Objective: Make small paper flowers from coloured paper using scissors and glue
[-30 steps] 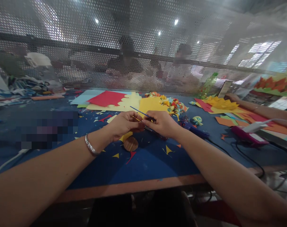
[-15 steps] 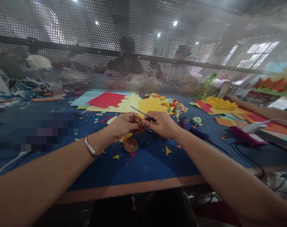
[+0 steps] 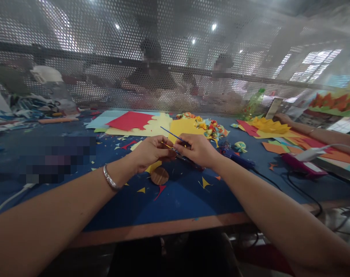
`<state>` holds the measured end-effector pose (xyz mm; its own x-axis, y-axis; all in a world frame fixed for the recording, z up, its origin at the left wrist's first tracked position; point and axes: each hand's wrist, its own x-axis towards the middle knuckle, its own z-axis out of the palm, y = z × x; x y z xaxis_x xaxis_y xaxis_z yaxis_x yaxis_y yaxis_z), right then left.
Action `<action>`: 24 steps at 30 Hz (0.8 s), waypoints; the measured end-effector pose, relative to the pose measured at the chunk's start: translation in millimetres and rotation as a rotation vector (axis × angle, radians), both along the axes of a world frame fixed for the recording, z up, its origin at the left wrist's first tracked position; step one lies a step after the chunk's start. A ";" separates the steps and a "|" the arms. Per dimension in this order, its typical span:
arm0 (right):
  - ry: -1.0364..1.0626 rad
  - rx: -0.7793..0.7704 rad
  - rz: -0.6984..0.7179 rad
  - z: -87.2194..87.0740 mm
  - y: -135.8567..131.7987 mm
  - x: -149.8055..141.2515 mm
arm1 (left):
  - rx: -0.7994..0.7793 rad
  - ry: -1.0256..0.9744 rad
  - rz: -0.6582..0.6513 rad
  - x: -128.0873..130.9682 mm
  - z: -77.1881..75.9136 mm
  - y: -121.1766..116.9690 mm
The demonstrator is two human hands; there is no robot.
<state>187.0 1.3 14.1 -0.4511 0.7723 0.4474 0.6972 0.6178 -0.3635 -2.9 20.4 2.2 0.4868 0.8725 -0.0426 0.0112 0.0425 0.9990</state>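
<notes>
My left hand (image 3: 152, 152) and my right hand (image 3: 196, 151) meet fingertip to fingertip above the blue table. From the right fingers a thin blue stick (image 3: 170, 133) sticks out, slanting up to the left. The left thumb and fingers are pinched together; whatever small piece lies between them is hidden. Just below the left hand lies a round wooden disc (image 3: 159, 176), with yellow paper (image 3: 154, 167) partly under the hand. Small yellow and red paper scraps (image 3: 205, 182) are scattered around.
Behind my hands lie red paper (image 3: 130, 123), yellow paper (image 3: 186, 127) and a pile of folded paper pieces (image 3: 214, 129). To the right are a blue glue gun (image 3: 237, 159) with its cord, a magenta device (image 3: 303, 166) and a co-worker's arm (image 3: 316, 134). A perforated screen (image 3: 175, 50) stands behind.
The hands stay nearly in place, still touching. A bit of yellow seen between the left fingers earlier is no longer visible. The blue stick has shifted very slightly.
</notes>
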 end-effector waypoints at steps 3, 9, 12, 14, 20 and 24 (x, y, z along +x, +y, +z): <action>0.006 0.010 0.015 0.1 0.6 0.3 | -0.004 0.002 -0.007 0.0 -0.2 0.0; -0.005 0.025 0.017 -0.2 1.4 1.4 | -0.007 0.007 -0.005 -0.5 -0.4 0.4; -0.004 0.024 0.011 0.2 0.7 1.6 | -0.012 0.009 0.003 -0.1 1.0 -0.4; -0.012 0.021 -0.003 0.5 0.4 1.6 | -0.012 0.015 0.010 0.3 1.9 -1.3; -0.012 0.024 0.001 -1.0 1.9 2.3 | -0.019 0.015 0.013 0.3 1.9 -1.6; -0.014 0.026 0.004 -2.0 2.6 2.7 | -0.019 0.015 0.004 0.0 0.6 -0.3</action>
